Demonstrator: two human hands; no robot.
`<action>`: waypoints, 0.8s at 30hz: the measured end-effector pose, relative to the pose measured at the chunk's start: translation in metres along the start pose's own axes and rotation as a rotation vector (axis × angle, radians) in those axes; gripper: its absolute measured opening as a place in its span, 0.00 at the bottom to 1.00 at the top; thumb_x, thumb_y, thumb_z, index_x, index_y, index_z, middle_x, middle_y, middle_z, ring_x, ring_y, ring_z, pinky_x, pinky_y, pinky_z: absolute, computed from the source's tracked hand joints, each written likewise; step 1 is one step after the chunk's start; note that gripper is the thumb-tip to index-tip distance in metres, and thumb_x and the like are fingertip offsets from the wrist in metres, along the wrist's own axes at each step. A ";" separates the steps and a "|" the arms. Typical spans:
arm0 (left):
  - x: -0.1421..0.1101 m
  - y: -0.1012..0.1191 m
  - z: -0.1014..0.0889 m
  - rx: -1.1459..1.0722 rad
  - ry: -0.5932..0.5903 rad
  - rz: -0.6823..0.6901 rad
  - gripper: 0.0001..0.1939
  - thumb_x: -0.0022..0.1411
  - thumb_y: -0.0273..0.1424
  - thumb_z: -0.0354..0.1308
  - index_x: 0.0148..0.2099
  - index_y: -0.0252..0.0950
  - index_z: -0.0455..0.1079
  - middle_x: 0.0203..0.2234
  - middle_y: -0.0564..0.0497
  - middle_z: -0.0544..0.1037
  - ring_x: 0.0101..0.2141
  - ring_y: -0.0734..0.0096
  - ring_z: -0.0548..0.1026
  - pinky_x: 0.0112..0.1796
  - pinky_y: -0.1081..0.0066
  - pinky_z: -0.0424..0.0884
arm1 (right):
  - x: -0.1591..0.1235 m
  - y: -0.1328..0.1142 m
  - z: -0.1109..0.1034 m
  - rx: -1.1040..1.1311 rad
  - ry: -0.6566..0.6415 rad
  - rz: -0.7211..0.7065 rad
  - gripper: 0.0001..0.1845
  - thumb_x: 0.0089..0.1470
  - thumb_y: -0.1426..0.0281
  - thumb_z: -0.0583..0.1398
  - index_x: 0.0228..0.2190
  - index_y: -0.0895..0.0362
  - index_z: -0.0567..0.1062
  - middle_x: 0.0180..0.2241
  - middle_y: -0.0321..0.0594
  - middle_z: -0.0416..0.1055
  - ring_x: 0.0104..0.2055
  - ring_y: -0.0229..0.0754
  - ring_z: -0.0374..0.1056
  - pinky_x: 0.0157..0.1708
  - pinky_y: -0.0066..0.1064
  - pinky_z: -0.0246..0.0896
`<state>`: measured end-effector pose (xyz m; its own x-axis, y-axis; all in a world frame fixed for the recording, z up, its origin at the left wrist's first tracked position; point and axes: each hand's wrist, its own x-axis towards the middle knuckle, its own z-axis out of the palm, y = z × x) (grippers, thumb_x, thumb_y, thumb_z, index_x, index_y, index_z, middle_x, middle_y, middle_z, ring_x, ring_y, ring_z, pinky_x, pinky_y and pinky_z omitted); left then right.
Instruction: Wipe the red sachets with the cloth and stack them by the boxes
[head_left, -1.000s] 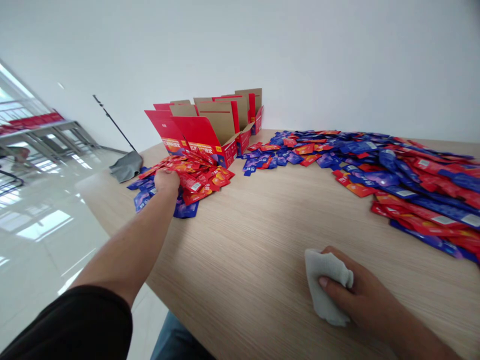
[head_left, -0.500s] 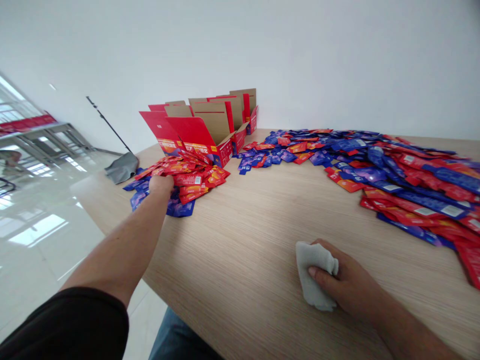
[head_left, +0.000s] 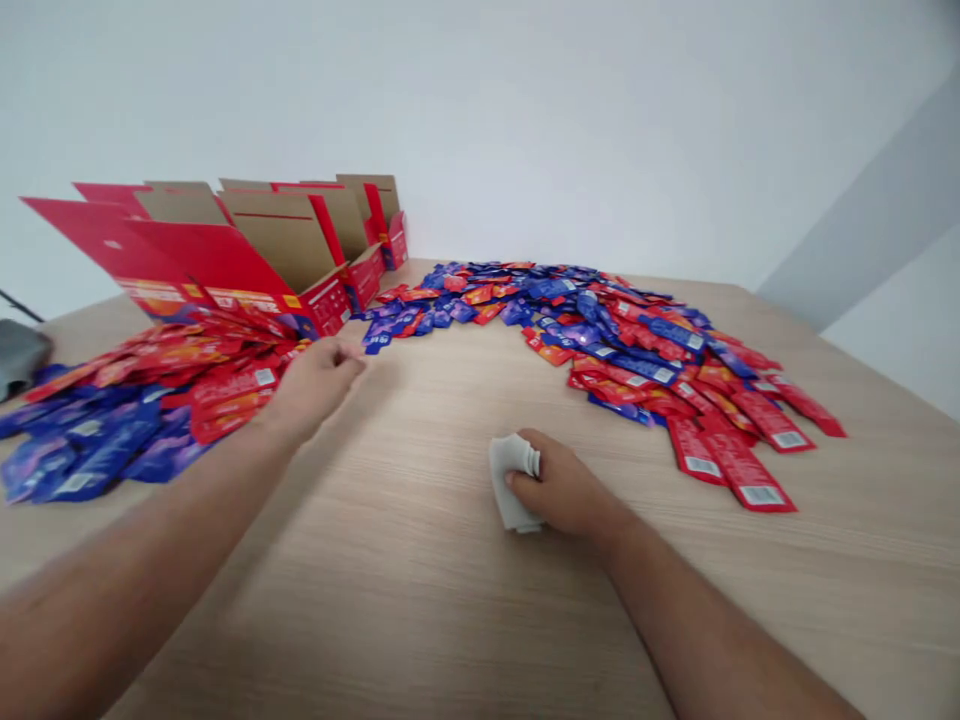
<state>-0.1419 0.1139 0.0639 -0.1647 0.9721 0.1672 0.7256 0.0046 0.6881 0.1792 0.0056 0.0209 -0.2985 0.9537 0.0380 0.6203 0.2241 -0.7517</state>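
Observation:
My left hand (head_left: 319, 385) is just above the table, at the right edge of the near-left heap of red and blue sachets (head_left: 97, 445). Its fingers are curled in and slightly blurred, with nothing visible in them. My right hand (head_left: 570, 490) grips a folded pale grey cloth (head_left: 514, 485), thumb on top, against the wooden table (head_left: 420, 580). Beyond that cloth, a long spread of red and blue sachets (head_left: 600, 330) curves from the back of the table round to the right.
Several red cardboard boxes (head_left: 210, 260) with raised flaps stand in a row at the back left, behind the near heap. A white wall (head_left: 570, 130) rises behind the table. Something grey (head_left: 19, 350) lies at the far left edge.
The view has turned right. My left hand has come off the near-left sachets and moved to their right side. My right hand still grips the cloth, now further forward on the table.

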 end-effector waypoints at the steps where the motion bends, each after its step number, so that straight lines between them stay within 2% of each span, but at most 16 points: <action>1: -0.002 0.019 0.024 -0.012 -0.088 0.088 0.10 0.63 0.38 0.54 0.40 0.38 0.70 0.25 0.54 0.72 0.26 0.68 0.70 0.29 0.70 0.65 | 0.002 0.004 -0.003 -0.062 0.020 -0.007 0.07 0.50 0.74 0.59 0.34 0.54 0.71 0.35 0.38 0.72 0.37 0.41 0.68 0.37 0.31 0.60; 4: -0.002 0.073 0.095 0.122 -0.260 0.430 0.09 0.64 0.32 0.53 0.40 0.35 0.73 0.29 0.50 0.77 0.30 0.67 0.74 0.32 0.70 0.69 | 0.006 0.011 -0.007 -0.165 0.030 -0.028 0.06 0.49 0.74 0.60 0.33 0.55 0.70 0.37 0.40 0.72 0.38 0.42 0.67 0.39 0.32 0.60; 7: 0.005 0.124 0.158 0.159 -0.338 0.595 0.09 0.64 0.29 0.54 0.43 0.34 0.74 0.31 0.49 0.79 0.32 0.67 0.76 0.36 0.69 0.71 | 0.006 0.012 -0.006 -0.196 0.001 -0.060 0.09 0.47 0.72 0.61 0.35 0.55 0.72 0.39 0.42 0.72 0.40 0.44 0.68 0.41 0.33 0.60; 10: 0.014 0.167 0.206 0.207 -0.378 0.772 0.11 0.65 0.28 0.54 0.46 0.33 0.75 0.40 0.44 0.80 0.44 0.63 0.77 0.47 0.67 0.71 | 0.007 0.013 -0.004 -0.210 -0.010 -0.075 0.10 0.48 0.71 0.61 0.36 0.55 0.73 0.39 0.43 0.73 0.41 0.45 0.69 0.42 0.34 0.62; 13: 0.020 0.195 0.239 0.272 -0.422 0.915 0.12 0.65 0.28 0.56 0.49 0.33 0.74 0.48 0.40 0.77 0.52 0.57 0.74 0.54 0.63 0.68 | 0.008 0.014 -0.003 -0.228 -0.016 -0.068 0.13 0.48 0.69 0.61 0.39 0.56 0.74 0.40 0.44 0.74 0.41 0.46 0.70 0.42 0.34 0.63; 16: 0.022 0.209 0.261 0.321 -0.478 0.979 0.11 0.64 0.28 0.58 0.48 0.32 0.74 0.48 0.38 0.76 0.51 0.53 0.74 0.52 0.59 0.69 | 0.009 0.016 -0.002 -0.248 -0.014 -0.072 0.16 0.49 0.66 0.61 0.41 0.57 0.74 0.42 0.46 0.75 0.43 0.47 0.71 0.44 0.34 0.64; 19: 0.023 0.213 0.268 0.298 -0.495 0.976 0.10 0.66 0.25 0.54 0.45 0.32 0.75 0.46 0.38 0.77 0.50 0.52 0.75 0.51 0.57 0.69 | 0.009 0.016 -0.001 -0.243 -0.002 -0.079 0.16 0.50 0.65 0.61 0.41 0.57 0.74 0.42 0.47 0.75 0.43 0.48 0.71 0.43 0.35 0.65; 21: 0.024 0.211 0.261 0.239 -0.470 0.941 0.10 0.66 0.23 0.52 0.45 0.33 0.74 0.47 0.38 0.76 0.52 0.53 0.74 0.54 0.57 0.67 | 0.010 0.017 -0.001 -0.241 0.000 -0.084 0.15 0.49 0.65 0.61 0.40 0.57 0.74 0.41 0.46 0.75 0.41 0.47 0.71 0.42 0.35 0.65; 24: 0.024 0.198 0.231 0.114 -0.390 0.822 0.07 0.66 0.23 0.53 0.42 0.34 0.71 0.47 0.38 0.76 0.53 0.54 0.72 0.57 0.57 0.64 | 0.010 0.017 -0.001 -0.231 0.006 -0.101 0.11 0.49 0.68 0.61 0.37 0.56 0.73 0.39 0.44 0.74 0.40 0.46 0.70 0.42 0.34 0.64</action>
<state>0.1523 0.1920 0.0408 0.6549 0.6898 0.3087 0.5796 -0.7206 0.3805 0.1872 0.0189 0.0091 -0.3630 0.9253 0.1097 0.7374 0.3573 -0.5732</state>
